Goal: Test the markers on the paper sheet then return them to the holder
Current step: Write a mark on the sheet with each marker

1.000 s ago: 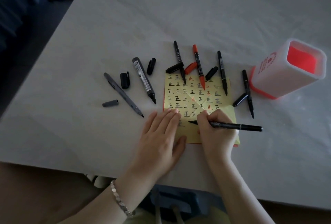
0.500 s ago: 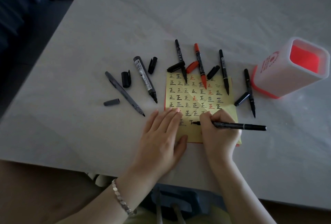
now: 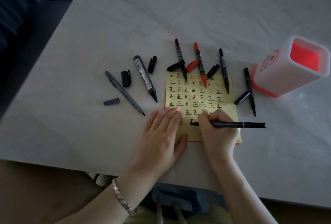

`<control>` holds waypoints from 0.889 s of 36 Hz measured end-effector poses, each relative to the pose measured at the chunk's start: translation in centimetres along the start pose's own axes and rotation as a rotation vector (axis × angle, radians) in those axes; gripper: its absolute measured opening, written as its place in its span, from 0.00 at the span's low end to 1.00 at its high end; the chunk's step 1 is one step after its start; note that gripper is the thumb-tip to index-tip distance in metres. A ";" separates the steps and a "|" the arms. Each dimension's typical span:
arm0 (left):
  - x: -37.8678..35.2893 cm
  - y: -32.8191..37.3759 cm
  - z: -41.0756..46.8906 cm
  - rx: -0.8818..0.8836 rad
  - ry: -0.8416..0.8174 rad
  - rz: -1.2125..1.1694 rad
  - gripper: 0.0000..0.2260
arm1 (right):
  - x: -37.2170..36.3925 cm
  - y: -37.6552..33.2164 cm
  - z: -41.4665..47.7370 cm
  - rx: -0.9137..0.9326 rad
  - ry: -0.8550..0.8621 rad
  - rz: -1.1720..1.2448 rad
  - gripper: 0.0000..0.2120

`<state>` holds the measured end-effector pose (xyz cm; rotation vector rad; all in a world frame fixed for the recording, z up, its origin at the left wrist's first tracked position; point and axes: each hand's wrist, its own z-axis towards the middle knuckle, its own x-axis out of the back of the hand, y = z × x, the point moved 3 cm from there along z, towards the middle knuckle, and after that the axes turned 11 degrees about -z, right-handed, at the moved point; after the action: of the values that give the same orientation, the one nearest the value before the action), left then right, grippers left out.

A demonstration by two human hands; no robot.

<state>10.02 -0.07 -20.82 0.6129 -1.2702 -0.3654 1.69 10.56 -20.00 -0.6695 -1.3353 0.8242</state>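
The black marker (image 3: 231, 124) lies nearly level in the right hand (image 3: 215, 130), pinched near its nib, which touches the yellow paper sheet (image 3: 227, 116) in the lowest row of characters. The left hand (image 3: 161, 137) lies flat with its fingers together, pinning the sheet's near left corner to the desk (image 3: 125, 17). To test well, keep the sheet pinned and the strokes short and light. Since a second ago, a full character has appeared at the nib. The white and red holder (image 3: 279, 78) stands empty, well to the right.
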 end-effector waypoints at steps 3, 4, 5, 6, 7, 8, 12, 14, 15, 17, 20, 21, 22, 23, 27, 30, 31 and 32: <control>0.0 0.0 -0.1 -0.001 0.000 0.000 0.20 | -0.1 0.1 0.0 0.025 -0.012 0.012 0.19; 0.0 0.0 -0.1 -0.001 -0.001 0.002 0.20 | -0.1 0.1 0.0 0.035 -0.014 0.008 0.20; 0.0 0.0 -0.1 0.000 -0.003 0.003 0.20 | -0.1 0.1 0.0 0.039 -0.015 0.001 0.21; 0.0 0.0 -0.1 0.000 -0.004 0.003 0.20 | -0.1 0.1 -0.1 0.037 -0.010 -0.009 0.20; 0.0 0.0 -0.1 0.000 -0.005 0.003 0.20 | -0.1 0.2 -0.1 0.029 0.002 -0.019 0.19; 0.0 0.0 -0.1 0.000 -0.006 0.004 0.20 | 0.0 0.2 -0.1 0.017 0.022 -0.026 0.18; 0.0 0.0 -0.1 -0.009 0.002 0.000 0.20 | 0.2 0.5 -0.1 -0.014 0.089 -0.043 0.15; 0.0 0.0 -0.1 -0.010 0.005 0.000 0.20 | 0.2 0.4 0.0 -0.030 0.086 -0.037 0.14; -0.1 -0.1 -0.1 -0.008 0.004 -0.002 0.20 | 0.2 0.5 0.0 -0.039 0.086 -0.022 0.14; -0.2 -0.1 -0.1 -0.004 -0.003 0.000 0.20 | 0.4 0.5 0.0 -0.083 0.096 0.049 0.17; -0.3 -0.2 -0.1 0.001 -0.020 0.003 0.20 | 0.6 0.6 0.1 -0.142 0.117 0.145 0.17; -0.2 -0.2 -0.1 0.001 -0.021 0.002 0.20 | 0.7 0.5 0.2 -0.154 0.130 0.151 0.16; -0.2 -0.2 -0.1 0.001 -0.021 0.000 0.20 | 0.7 0.5 0.3 -0.164 0.143 0.157 0.16; -0.2 -0.1 -0.1 0.000 -0.017 -0.006 0.20 | 0.7 0.4 0.4 -0.172 0.151 0.170 0.15; 0.2 -0.1 -0.2 -0.003 0.004 -0.028 0.18 | 1.1 0.1 0.8 -0.240 0.102 0.267 0.15; 0.5 0.0 -0.6 -0.030 0.008 -0.032 0.16 | 1.5 0.4 1.3 -0.315 -0.001 0.317 0.14; 0.6 -0.1 -0.7 -0.047 0.004 -0.030 0.15 | 1.6 0.5 1.7 -0.328 -0.033 0.328 0.14; 0.8 -0.1 -0.9 -0.068 -0.004 -0.018 0.15 | 1.8 0.5 2.1 -0.331 -0.068 0.345 0.13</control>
<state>11.11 -0.43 -20.46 0.5670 -1.2513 -0.4232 -0.35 12.27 -19.10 -1.1646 -1.4554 0.9129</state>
